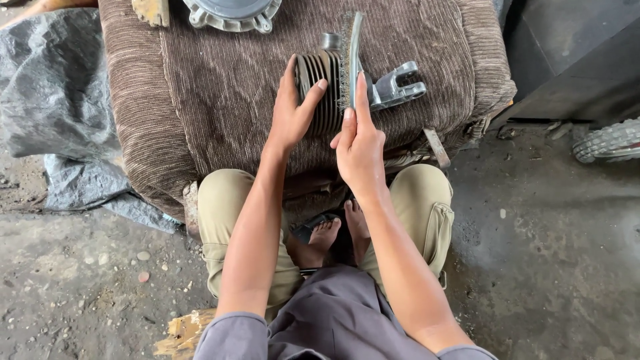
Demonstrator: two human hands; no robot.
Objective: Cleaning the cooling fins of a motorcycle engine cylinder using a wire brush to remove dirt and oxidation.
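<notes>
**Brush on the fins, both hands busy**

Your left hand [291,110] is wrapped around the near side of a finned engine cylinder [321,90], palm against the dark fins and thumb laid across them, so it has a firm hold on the part. The cylinder lies on its side on a brown corduroy cushion [220,87], with a short pipe stub showing at its far end.

Your right hand [359,143] is closed on the handle of a wire brush [353,57], index finger stretched along its spine. The brush stands on edge, its bristles against the cylinder's right-hand fins.

Just right of the brush, touching or nearly touching the cylinder, a pale forked metal bracket [398,85] lies on the cushion. A round grey casting [231,13] sits at the cushion's far edge. Your knees flank the cushion's near edge, bare feet between them. A grey tarpaulin [47,93] lies to the left on the concrete floor [553,253].
</notes>
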